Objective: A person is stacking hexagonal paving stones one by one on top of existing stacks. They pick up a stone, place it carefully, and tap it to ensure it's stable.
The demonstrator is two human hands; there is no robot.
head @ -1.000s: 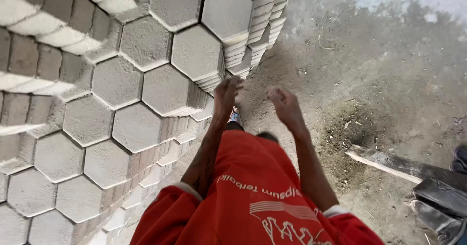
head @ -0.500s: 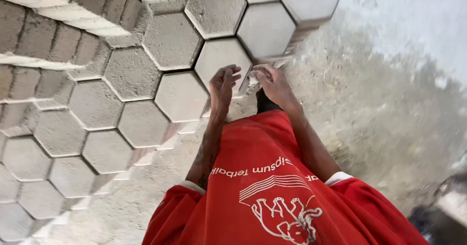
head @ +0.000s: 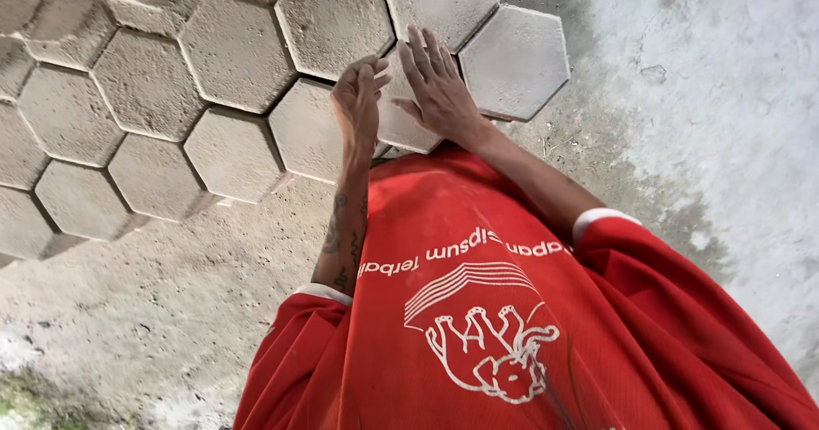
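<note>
Both hands reach out over a paver [head: 409, 114], a grey hexagonal block in the front row of a stack [head: 145, 89]. The left hand [head: 358, 97] has its fingers curled at the paver's left edge, though I cannot tell whether it grips it. The right hand [head: 439, 89] is open and flat, fingers spread, lying over the paver's right part. Another hexagon [head: 516, 59] sits just right of that hand. A red shirt [head: 512, 310] fills the view below the wrists, over concrete ground [head: 708, 123].
</note>
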